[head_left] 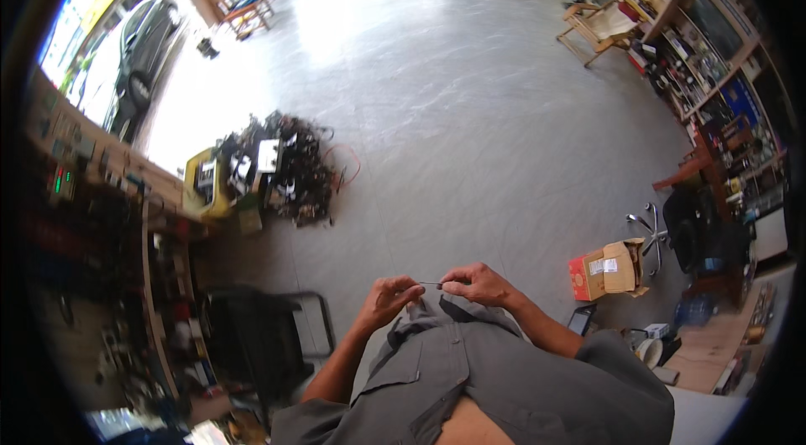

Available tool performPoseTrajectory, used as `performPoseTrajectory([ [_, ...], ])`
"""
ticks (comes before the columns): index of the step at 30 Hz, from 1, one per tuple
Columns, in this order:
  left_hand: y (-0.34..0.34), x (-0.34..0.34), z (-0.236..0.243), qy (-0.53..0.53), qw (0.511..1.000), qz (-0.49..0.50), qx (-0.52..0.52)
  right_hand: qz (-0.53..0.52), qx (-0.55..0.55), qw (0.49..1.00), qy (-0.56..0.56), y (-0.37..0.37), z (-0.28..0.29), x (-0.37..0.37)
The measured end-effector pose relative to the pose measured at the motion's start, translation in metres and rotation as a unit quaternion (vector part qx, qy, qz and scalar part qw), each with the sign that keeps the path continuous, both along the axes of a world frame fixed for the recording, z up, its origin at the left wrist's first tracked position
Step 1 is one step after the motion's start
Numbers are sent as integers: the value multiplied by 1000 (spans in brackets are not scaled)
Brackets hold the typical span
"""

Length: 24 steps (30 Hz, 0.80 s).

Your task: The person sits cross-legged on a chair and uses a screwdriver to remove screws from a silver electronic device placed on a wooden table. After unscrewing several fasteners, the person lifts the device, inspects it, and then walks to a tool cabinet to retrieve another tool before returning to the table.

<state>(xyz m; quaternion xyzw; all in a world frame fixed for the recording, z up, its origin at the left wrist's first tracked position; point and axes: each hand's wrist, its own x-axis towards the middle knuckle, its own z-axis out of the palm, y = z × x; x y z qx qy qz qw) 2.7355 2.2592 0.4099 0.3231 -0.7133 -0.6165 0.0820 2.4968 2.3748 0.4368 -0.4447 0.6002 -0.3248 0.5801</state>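
Note:
In front of my waist, my left hand point(393, 297) and my right hand point(477, 284) face each other with a small gap between them. A short, thin dark piece point(431, 283), like a wire or a slim rod, spans that gap. Fingers and thumb of both hands are pinched on its ends. A small dark end shows by the right fingertips. The piece is too small for me to tell its exact kind. Below the hands is my grey shirt point(437, 361).
A black chair point(252, 336) stands at the left. Further off lies a heap of dark cables and parts point(290, 168) beside a yellow crate point(206, 185). On the right are an open cardboard box point(620, 267), a wheeled chair base point(651, 231) and a wooden lounge chair point(600, 29) near crowded shelves.

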Motion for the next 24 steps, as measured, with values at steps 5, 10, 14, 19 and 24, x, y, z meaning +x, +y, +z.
performPoseTrajectory([
  [5, -109, -81, 8, -3, 995, -98, -18, -128, 6, 988, -82, -47, -36, -34],
  [10, -202, -167, -21, 6, 996, -89, -12, -145, 28, 985, -84, -136, -52, -99],
  [14, -267, -227, -16, -53, 997, -45, 22, -98, -10, 993, -64, -226, -41, -176],
  [19, -351, -298, -14, 75, 995, 37, 52, -13, -34, 999, 11, -338, -28, -268],
  [24, -444, -354, -34, 93, 989, 90, 77, 7, -48, 997, 62, -443, -15, -333],
])
